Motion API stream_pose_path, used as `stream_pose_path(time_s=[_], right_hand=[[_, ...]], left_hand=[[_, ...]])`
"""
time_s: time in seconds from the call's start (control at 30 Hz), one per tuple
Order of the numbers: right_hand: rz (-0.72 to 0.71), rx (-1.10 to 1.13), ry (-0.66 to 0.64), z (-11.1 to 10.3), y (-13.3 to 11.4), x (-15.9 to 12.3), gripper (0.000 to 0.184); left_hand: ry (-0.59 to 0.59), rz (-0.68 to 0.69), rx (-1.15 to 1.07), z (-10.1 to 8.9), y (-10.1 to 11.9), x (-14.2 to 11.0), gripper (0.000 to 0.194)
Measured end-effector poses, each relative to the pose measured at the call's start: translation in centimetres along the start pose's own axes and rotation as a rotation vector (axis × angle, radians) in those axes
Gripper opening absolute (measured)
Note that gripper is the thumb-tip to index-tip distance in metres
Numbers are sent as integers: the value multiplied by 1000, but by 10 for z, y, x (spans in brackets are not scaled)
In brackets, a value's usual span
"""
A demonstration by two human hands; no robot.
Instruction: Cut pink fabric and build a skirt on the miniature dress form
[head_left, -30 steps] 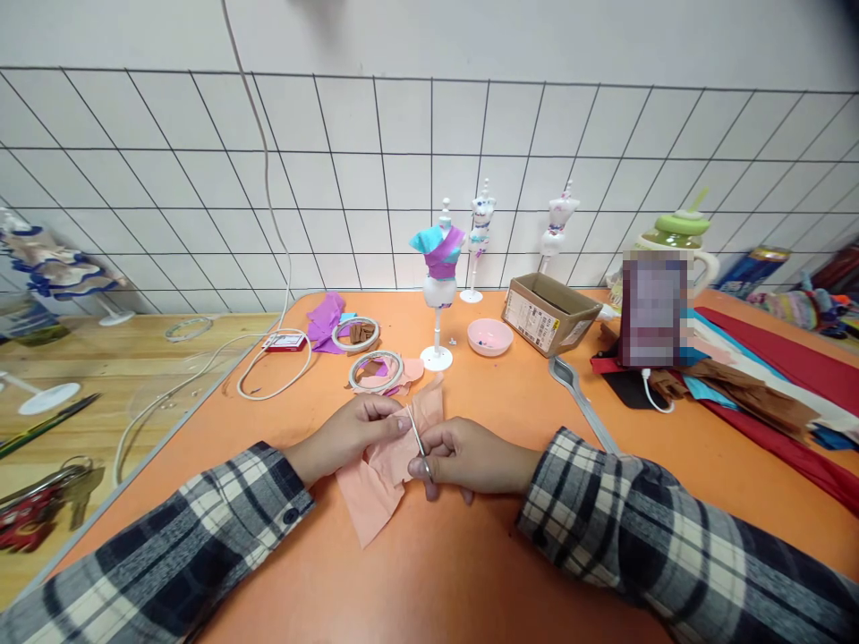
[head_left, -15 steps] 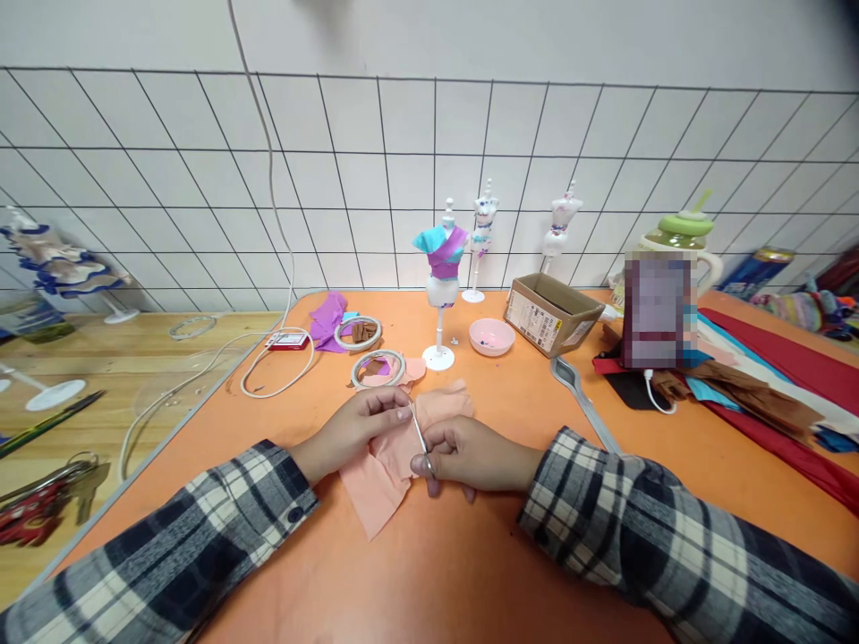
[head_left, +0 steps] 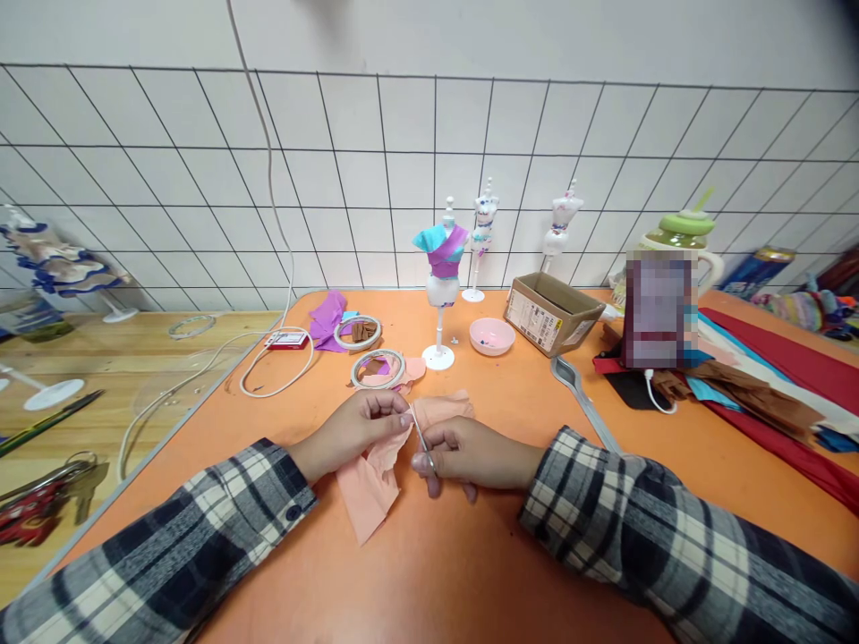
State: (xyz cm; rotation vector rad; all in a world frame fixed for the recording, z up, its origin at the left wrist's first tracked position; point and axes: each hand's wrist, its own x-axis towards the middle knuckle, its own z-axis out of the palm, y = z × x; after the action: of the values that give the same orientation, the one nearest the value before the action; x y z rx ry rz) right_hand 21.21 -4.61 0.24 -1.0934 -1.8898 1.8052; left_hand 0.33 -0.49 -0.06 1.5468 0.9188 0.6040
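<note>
My left hand (head_left: 366, 427) is closed, pinching the edge of a peach crepe paper sheet (head_left: 364, 501) that hangs down toward me. In my right hand (head_left: 451, 452) are small scissors (head_left: 420, 431), their blades pointing up and away beside my left fingertips. A further piece of the peach paper (head_left: 446, 407) lies just beyond the scissors; whether it still joins the hanging sheet, I cannot tell. Past my hands stands a small white dress form (head_left: 442, 291) wrapped in turquoise and purple paper. Two tape rolls (head_left: 378, 368) lie beyond my left hand among paper scraps.
A pink bowl (head_left: 492, 337) and a cardboard box (head_left: 554, 313) stand at the back, with more dress forms behind. Metal tongs (head_left: 587, 407) lie at the right, near a propped phone (head_left: 658, 309) and coloured paper strips (head_left: 765, 402). A white cable (head_left: 268, 333) loops at the left.
The hanging peach paper has swung slightly left and toward me, and orange table now shows between it and the scissors. My hands have hardly moved.
</note>
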Motion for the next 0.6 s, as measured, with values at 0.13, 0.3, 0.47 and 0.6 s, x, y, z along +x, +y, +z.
stream_pose_path(time_s=[0.13,0.3,0.47,0.6], right_hand=[[0,2,-4,0,1,1,32],[18,-8,-2,0,2,1,28],[15,-2,-6,0,4,1,33],[15,18,-21,-1,6,2,34]], left_hand=[[16,2,-10,0,0,0,39],[22,4,-22,-1,-1,0,39],[2,5,-7,-2,-2,1,37],[6,4,-9,-2,-3,2,37]])
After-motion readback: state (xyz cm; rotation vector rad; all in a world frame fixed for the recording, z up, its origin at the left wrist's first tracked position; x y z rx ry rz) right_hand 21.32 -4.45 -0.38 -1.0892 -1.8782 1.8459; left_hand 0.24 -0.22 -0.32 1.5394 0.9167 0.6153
